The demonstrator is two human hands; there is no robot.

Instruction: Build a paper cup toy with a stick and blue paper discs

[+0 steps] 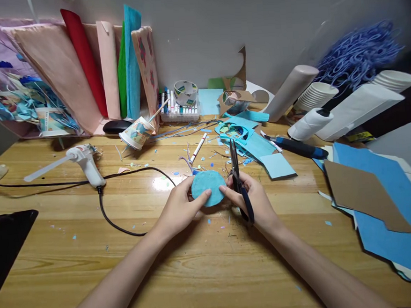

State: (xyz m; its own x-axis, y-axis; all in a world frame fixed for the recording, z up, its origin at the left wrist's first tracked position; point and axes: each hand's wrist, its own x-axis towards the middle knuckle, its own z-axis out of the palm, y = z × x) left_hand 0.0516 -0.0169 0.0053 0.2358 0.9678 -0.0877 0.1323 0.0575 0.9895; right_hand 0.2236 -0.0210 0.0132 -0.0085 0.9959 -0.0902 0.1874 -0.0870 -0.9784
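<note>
A light blue felt-like disc (207, 184) is held up over the middle of the wooden table. My left hand (181, 203) pinches its left edge, thumb on top and fingers beneath. On the disc's right edge rests the thumb of my right hand (252, 198). That same hand carries dark-handled scissors (241, 189), their blades pointing away from me. Its other fingers are partly hidden behind the scissors and the disc. Just beyond the disc lie a white marker (198, 148) and small blue scraps.
A white glue gun (86, 162) stands at left, its black cable (126, 231) looping toward my left hand. Cut blue sheets (261, 145) and a utility knife (296, 146) lie beyond my right hand. Cardboard (364, 190) and blue sheets are stacked at right. A paper cup (137, 133) lies tipped near the back.
</note>
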